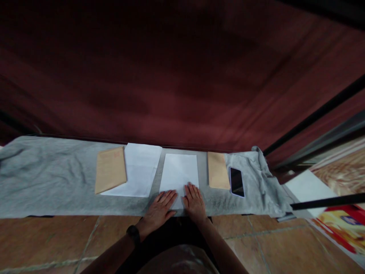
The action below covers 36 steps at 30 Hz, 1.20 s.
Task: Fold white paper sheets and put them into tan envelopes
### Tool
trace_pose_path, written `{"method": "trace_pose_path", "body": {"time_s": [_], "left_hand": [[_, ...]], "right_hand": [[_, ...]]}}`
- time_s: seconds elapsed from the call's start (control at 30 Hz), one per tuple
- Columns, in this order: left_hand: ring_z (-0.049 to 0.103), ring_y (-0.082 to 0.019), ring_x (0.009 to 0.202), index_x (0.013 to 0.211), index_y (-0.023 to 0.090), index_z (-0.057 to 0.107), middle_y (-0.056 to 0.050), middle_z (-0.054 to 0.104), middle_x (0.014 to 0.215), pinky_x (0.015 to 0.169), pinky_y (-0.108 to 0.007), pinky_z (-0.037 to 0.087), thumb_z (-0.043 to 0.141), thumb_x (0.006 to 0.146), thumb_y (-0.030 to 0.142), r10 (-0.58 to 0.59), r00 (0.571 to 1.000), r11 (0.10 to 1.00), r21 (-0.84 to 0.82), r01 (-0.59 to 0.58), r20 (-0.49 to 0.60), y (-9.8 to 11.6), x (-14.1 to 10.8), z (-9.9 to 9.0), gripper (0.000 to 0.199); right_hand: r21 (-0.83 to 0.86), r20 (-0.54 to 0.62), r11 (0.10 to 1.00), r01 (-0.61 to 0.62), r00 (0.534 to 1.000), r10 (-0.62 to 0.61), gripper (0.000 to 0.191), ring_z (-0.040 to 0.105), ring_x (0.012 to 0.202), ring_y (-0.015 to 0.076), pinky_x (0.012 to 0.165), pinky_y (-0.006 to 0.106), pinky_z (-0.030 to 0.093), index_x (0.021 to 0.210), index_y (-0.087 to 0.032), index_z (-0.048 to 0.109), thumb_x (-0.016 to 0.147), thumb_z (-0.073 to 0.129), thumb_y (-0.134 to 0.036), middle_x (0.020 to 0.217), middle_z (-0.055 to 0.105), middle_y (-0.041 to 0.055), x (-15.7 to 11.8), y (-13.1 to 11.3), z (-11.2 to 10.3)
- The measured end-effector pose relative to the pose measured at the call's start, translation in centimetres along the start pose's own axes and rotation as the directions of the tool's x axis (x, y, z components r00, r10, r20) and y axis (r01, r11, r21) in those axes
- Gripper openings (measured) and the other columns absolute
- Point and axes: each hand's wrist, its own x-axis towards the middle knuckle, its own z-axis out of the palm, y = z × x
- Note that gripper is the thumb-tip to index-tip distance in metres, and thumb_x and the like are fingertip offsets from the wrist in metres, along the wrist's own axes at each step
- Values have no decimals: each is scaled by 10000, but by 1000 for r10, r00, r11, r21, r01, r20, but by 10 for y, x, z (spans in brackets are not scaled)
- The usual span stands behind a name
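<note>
A white sheet of paper (180, 169) lies in front of me on the grey cloth. My left hand (161, 209) rests flat over its near left corner, fingers stretched out. On the near right part of the same sheet lies my right hand (195, 201), palm down with the fingers extended. Left of it, more white paper (142, 171) is spread, partly covered by a brown envelope stack (110, 170). Another brown envelope (218, 170) sits to the right of the sheet, apart from my right hand.
A phone (237, 182) with a dark screen lies beside the right envelope. Grey cloth (57, 175) covers the narrow surface, and a dark red wall or curtain (171, 95) rises behind it. Black bars (316, 114) and a colourful box (345, 224) stand at the right, above a tiled floor (251, 236).
</note>
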Motion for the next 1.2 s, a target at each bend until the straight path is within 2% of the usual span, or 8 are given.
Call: {"method": "trace_pose_path", "body": {"time_s": [0.27,0.43,0.6,0.7,0.8,0.97,1.13,1.2], "left_hand": [[435,-218,1389,1533,246,353,-73,436,1558,1155,-392,301,457,986,491,-13,1000,1000,-28,13,-1,-6,-1,1,608],[476,-206,1354,1519,240,382,-68,499,1513,1134,-378,336,414,1007,465,-55,998,997,-61,54,-21,-7,-4,1,561],[535,-202,1291,1356,224,584,-65,609,1399,1113,-391,369,382,1020,302,-127,992,988,-90,125,-18,2,25,-4,400],[437,-223,1396,1414,176,519,-93,515,1494,1158,-427,325,396,1010,300,-134,990,989,-69,131,-33,8,47,0,440],[372,-249,1445,1472,149,438,-118,444,1546,1181,-464,288,420,1005,385,-172,984,985,-17,171,-43,8,54,9,523],[316,-243,1478,1520,150,360,-125,394,1576,1218,-456,212,387,1011,473,-196,978,980,31,199,-71,-4,36,13,603],[301,-268,1483,1514,147,369,-145,372,1583,1216,-489,184,394,1011,490,-220,975,973,59,222,-31,-14,14,-2,609],[283,-280,1490,1513,162,373,-148,354,1592,1217,-517,154,418,1004,496,-180,983,982,66,178,22,-14,5,-9,610]], "right_hand": [[-40,-9,999,17,1000,-17,491,414,1412,249,1139,436,366,1504,-162,413,1030,393,-290,1539,441,131,-6,21,7],[-45,-36,999,-1,999,-1,490,430,1400,259,1155,463,330,1499,-162,418,1028,393,-290,1527,456,136,-6,21,9],[-24,-16,998,-65,998,65,474,401,1418,280,1179,505,271,1467,-145,467,1031,367,-301,1517,469,140,13,10,10],[-24,-9,999,-45,999,45,482,336,1458,275,1170,493,281,1492,-163,432,1034,360,-295,1568,395,126,22,3,14],[-43,-34,998,-36,999,35,485,349,1450,278,1161,490,284,1499,-173,422,1034,380,-305,1571,383,147,21,1,20],[-77,-67,996,-50,997,45,526,367,1435,294,1137,492,311,1529,-163,367,1040,378,-357,1572,369,177,8,11,22],[-110,-67,992,-54,997,47,561,397,1407,312,1127,496,325,1545,-152,332,1044,364,-404,1572,367,180,-8,27,17],[-114,-63,992,-50,997,43,565,409,1396,308,1127,492,328,1548,-152,323,1045,363,-405,1572,369,179,-12,31,15]]}}
